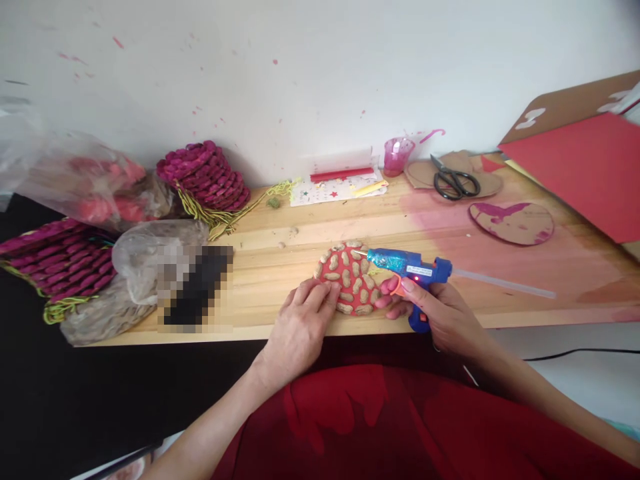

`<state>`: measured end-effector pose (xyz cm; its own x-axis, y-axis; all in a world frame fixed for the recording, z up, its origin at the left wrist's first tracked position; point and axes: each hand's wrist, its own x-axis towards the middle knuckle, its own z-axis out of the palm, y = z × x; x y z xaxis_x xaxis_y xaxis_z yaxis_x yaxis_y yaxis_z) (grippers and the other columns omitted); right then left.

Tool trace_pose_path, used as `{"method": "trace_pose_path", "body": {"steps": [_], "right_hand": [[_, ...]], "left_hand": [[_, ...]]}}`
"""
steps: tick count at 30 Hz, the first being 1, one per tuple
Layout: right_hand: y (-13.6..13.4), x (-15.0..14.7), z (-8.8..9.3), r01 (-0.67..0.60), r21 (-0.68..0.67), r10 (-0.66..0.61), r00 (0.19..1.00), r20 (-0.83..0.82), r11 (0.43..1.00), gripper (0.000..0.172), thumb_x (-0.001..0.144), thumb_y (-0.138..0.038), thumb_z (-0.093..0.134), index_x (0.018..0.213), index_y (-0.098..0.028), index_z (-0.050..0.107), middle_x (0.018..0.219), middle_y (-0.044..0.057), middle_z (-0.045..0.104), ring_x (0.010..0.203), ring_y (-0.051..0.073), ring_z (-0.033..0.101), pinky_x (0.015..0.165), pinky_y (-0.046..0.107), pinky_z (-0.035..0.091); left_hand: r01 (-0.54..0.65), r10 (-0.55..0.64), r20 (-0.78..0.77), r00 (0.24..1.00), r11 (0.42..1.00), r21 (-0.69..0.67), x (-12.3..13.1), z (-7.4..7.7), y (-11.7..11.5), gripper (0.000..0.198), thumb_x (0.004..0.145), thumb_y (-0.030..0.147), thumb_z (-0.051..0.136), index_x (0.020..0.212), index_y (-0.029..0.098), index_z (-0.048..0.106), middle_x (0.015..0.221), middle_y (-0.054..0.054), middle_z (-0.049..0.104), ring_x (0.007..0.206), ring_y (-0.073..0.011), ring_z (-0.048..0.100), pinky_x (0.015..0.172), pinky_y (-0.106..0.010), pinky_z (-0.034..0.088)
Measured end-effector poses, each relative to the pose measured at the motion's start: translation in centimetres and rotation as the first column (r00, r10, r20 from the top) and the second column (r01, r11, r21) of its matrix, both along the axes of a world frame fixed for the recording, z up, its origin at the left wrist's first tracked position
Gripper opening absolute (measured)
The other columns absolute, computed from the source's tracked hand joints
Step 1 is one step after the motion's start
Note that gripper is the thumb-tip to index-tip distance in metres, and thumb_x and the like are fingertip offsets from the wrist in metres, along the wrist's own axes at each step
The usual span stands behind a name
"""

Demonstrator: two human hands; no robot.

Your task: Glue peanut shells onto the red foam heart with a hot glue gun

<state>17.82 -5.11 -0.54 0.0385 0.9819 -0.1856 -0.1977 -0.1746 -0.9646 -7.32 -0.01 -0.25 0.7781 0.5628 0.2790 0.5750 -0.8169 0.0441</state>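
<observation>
A red disc (341, 285) covered with peanuts in their shells lies near the front edge of the wooden table. My left hand (303, 319) is closed at its lower left rim, fingers bent together and pressed against it; the fingertips are partly hidden. Wrapped around the handle of a blue hot glue gun (425, 269) is my right hand (445, 310), with fingers by the orange trigger. The gun's metal nozzle points left over the upper right part of the disc. From its back end sticks a long clear glue stick (505, 284).
Magenta peanut strands (205, 180) and plastic bags (150, 267) lie at the left, beside a blurred dark object (197, 287). Black scissors (455, 183) rest on cardboard pieces at the back right, near a pink-stained cup (397, 157) and a cardboard oval (515, 225). Red sheets (585, 173) lean at right.
</observation>
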Motion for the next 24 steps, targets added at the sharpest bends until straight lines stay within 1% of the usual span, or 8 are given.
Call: {"method": "trace_pose_path", "body": {"steps": [3,6,9,13,16,20,24], "right_hand": [[-0.1,0.1,-0.4,0.023,-0.001,-0.024,1.000,-0.010,1.000,0.035,0.088,-0.053,0.070,0.092,-0.019,0.075,0.085,0.008,0.080,0.067,0.018,0.074,0.065,0.028,0.058],[0.0,0.1,-0.3,0.064,-0.032,-0.066,0.994,-0.092,0.997,0.037,0.083,-0.055,0.075,0.087,-0.018,0.075,0.084,0.009,0.080,0.065,0.018,0.073,0.061,0.026,0.056],[0.3,0.1,0.0,0.110,-0.068,-0.120,0.980,-0.158,0.992,0.038,0.078,-0.055,0.080,0.084,-0.018,0.074,0.090,0.010,0.079,0.068,0.019,0.073,0.059,0.026,0.056],[0.4,0.0,0.4,0.132,-0.073,-0.143,0.974,-0.178,0.989,0.040,0.071,-0.056,0.084,0.081,-0.018,0.074,0.092,0.010,0.078,0.073,0.021,0.073,0.058,0.027,0.056],[0.3,0.0,0.4,0.132,-0.070,-0.143,0.974,-0.174,0.989,0.042,0.071,-0.058,0.083,0.081,-0.018,0.074,0.092,0.011,0.077,0.075,0.023,0.073,0.059,0.028,0.056],[0.3,0.0,0.3,0.137,-0.051,-0.144,0.973,-0.179,0.989,0.040,0.072,-0.056,0.083,0.081,-0.019,0.074,0.093,0.011,0.076,0.082,0.025,0.073,0.059,0.028,0.056],[0.4,0.0,0.2,0.145,-0.031,-0.148,0.972,-0.184,0.989,0.039,0.072,-0.055,0.085,0.081,-0.018,0.074,0.091,0.010,0.076,0.081,0.024,0.073,0.057,0.027,0.054]], "left_hand": [[-0.021,0.021,-0.023,1.000,1.000,-0.018,0.1,0.0,-0.2,0.063,0.079,-0.007,0.043,0.141,0.005,0.050,0.127,-0.015,0.063,0.122,-0.0308,0.049,0.103,-0.045,0.053],[-0.046,0.046,-0.051,0.998,0.999,-0.016,0.2,-0.2,-0.4,0.064,0.080,-0.006,0.044,0.142,0.006,0.049,0.128,-0.014,0.062,0.122,-0.0301,0.049,0.106,-0.044,0.051],[-0.065,0.064,-0.071,0.995,0.998,-0.010,0.4,-0.3,-0.5,0.062,0.081,-0.004,0.045,0.143,0.007,0.049,0.129,-0.012,0.061,0.122,-0.0301,0.049,0.107,-0.042,0.049],[-0.087,0.085,-0.086,0.993,0.996,-0.017,0.8,-0.2,-0.5,0.057,0.086,0.000,0.046,0.142,0.006,0.049,0.128,-0.012,0.061,0.120,-0.0303,0.049,0.108,-0.042,0.048],[-0.090,0.087,-0.079,0.993,0.996,-0.027,1.0,0.0,-0.5,0.055,0.085,0.001,0.049,0.140,0.004,0.051,0.126,-0.013,0.061,0.117,-0.0302,0.049,0.106,-0.042,0.049],[-0.089,0.085,-0.070,0.994,0.995,-0.047,1.1,0.2,-0.5,0.055,0.083,0.005,0.052,0.138,0.004,0.052,0.124,-0.014,0.060,0.117,-0.0307,0.049,0.107,-0.044,0.049],[-0.089,0.086,-0.045,0.995,0.994,-0.071,1.2,0.5,-0.7,0.052,0.086,0.009,0.051,0.138,0.005,0.053,0.122,-0.014,0.060,0.117,-0.0310,0.048,0.107,-0.046,0.048]]}}
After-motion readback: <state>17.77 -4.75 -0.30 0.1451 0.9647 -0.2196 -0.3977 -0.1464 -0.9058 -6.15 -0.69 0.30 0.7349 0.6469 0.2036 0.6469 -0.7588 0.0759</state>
